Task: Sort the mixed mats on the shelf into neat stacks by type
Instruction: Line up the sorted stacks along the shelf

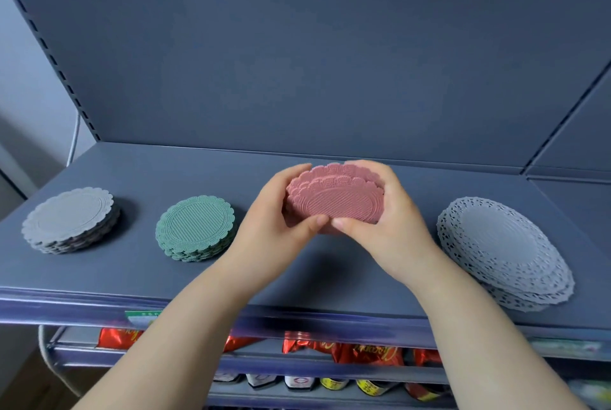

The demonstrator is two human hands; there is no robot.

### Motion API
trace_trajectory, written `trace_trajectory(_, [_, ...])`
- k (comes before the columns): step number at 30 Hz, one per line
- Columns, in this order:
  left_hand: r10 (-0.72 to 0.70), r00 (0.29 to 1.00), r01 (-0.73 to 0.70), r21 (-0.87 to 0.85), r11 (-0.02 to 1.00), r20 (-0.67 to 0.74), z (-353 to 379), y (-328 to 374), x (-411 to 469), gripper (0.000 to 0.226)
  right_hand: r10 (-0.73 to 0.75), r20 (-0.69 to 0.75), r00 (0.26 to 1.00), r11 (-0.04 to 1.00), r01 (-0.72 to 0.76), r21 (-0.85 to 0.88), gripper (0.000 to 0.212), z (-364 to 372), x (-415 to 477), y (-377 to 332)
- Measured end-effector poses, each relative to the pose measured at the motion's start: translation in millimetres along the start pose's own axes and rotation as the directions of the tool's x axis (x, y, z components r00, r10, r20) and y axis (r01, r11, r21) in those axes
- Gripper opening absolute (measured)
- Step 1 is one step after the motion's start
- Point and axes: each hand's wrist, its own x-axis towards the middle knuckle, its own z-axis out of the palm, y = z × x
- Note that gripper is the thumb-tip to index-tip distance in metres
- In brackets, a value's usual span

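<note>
Now we have the pink stack (335,199) between both hands, lifted off the shelf (139,174) and tipped toward us, roughly midway between the green stack (195,227) and the lacy grey stack (506,252). Our left hand (281,214) wraps the left edge with fingers curled behind and thumb pressing the near rim; our right hand (393,217) mirrors it on the right edge, thumb meeting the other at the bottom front. Both sets of fingers are closed narrowly around the mats, squeezing the scalloped rims into line. These mats look thin, light and bendy, likely rubbery, so we judge they grip one another well but will flex and fan out if pinched at one spot only. Holding them at opposite edges, with thumbs in front and fingers behind, keeps the pile square. A plain grey stack (71,221) sits far left, already tidy. We reckon the sorting is nearly done, with the pink mats needing only to be set flat in the open gap, lowered evenly so that no mat slides off the top.
</note>
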Motion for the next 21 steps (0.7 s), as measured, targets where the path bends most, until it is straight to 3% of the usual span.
trace_trajectory(4, [-0.064, 0.995, 0.053, 0.151, 0.987, 0.069, 3.8, -16.8, -7.5, 0.071, 0.084, 0.111, 0.99, 0.991, -0.071, -0.116, 0.068, 2.5, -9.6, 17.6])
trace_trajectory(7, [-0.094, 0.993, 0.082, 0.151, 0.985, 0.073, 8.0, -19.8, -11.6, 0.076, 0.124, 0.108, 0.986, 0.989, -0.114, -0.096, 0.072, 5.7, -12.8, 20.4])
trace_trajectory(12, [-0.151, 0.984, 0.139, 0.117, 0.983, 0.099, 12.0, -15.5, -14.0, 0.074, 0.068, 0.114, 0.991, 0.993, -0.056, -0.104, 0.063, 10.2, -17.3, 20.6])
trace_trajectory(21, [-0.161, 0.976, 0.136, 0.166, 0.977, 0.148, 16.0, -13.5, -15.0, 0.082, 0.09, 0.147, 0.985, 0.992, -0.076, -0.096, 0.071, 9.5, -19.7, 21.4])
